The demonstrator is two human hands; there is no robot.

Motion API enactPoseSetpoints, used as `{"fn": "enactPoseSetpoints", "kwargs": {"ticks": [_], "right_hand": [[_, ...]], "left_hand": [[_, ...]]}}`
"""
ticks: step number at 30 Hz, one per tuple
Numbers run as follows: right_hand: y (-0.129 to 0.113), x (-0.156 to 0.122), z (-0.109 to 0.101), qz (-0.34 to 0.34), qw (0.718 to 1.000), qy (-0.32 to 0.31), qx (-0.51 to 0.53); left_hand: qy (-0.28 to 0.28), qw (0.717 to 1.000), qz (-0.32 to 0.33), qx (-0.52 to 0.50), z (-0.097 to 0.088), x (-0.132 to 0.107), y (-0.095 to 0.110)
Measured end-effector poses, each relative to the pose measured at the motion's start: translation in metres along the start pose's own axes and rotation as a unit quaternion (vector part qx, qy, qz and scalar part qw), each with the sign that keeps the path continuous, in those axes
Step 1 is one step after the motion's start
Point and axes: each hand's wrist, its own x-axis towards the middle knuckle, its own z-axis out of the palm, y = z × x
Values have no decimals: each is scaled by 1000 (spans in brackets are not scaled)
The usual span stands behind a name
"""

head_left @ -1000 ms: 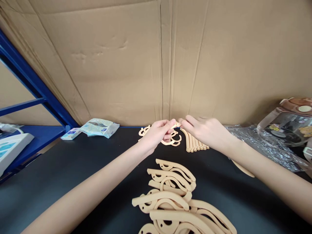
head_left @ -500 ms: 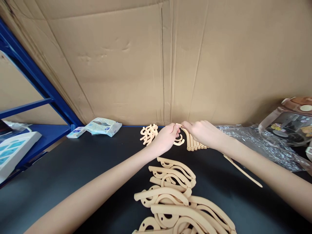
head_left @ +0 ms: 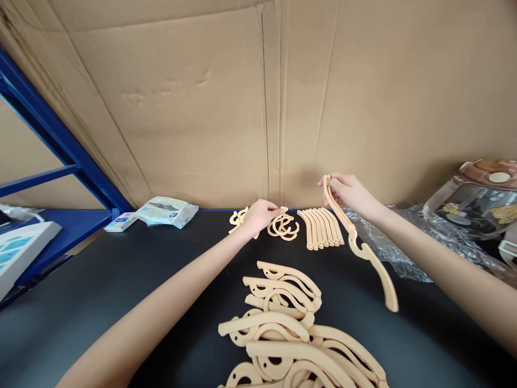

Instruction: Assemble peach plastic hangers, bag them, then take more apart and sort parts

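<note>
My right hand [head_left: 347, 191] is raised at the back right, its fingers closed around the upper end of a beige folding hanger [head_left: 359, 245]. The hanger hangs unfolded, its jointed lower arm slanting toward me. At the back of the table, my left hand [head_left: 262, 214] pinches a small curved beige hook [head_left: 284, 208] at its fingertips, though the fingers partly hide it. Just beneath lies a loose pile of curved hooks [head_left: 283, 229]. Small wavy beige pieces [head_left: 235, 220] lie partly hidden behind that hand. Between my hands stands a neat row of slim beige hanger arms [head_left: 321, 229].
Folded beige hangers [head_left: 278, 323] are heaped at the front of the black table [head_left: 161, 291]. A tissue pack [head_left: 167, 212] and a small box [head_left: 121, 222] sit at the back left, near a blue frame [head_left: 68, 143]. Clear plastic wrap [head_left: 407, 242] and a transparent bag [head_left: 468, 207] lie right.
My hands, close together before, are now apart. The right hand has risen and moved right with the hanger; my left hand has shifted left, uncovering the hook pile and the row of arms.
</note>
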Motion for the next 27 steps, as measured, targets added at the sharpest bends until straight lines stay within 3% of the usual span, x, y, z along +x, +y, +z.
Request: {"fn": "enactPoseSetpoints", "kwargs": {"ticks": [4, 7, 10, 12, 14, 16, 19, 27], "right_hand": [[-7, 2, -7, -6, 992, 92, 89], [-12, 0, -12, -41, 978, 147, 143], [-13, -2, -13, -75, 972, 158, 158], [-11, -3, -12, -88, 983, 128, 96], [-9, -4, -11, -106, 991, 73, -36], [-9, -7, -6, -119, 978, 12, -171], [-13, -15, 6, -120, 957, -47, -261], [-25, -38, 38, -123, 897, 0, -425]], "left_hand": [[-4, 998, -15, -56, 1, -5, 2], [-90, 985, -6, -149, -3, -19, 12], [-166, 959, 8, -229, -8, -31, 23], [-161, 951, 19, -265, -11, -34, 26], [-136, 948, 31, -286, -13, -35, 26], [-116, 948, 44, -292, -13, -36, 26], [-120, 950, 60, -281, -9, -39, 27], [-143, 962, 90, -213, -4, -43, 34]]}}
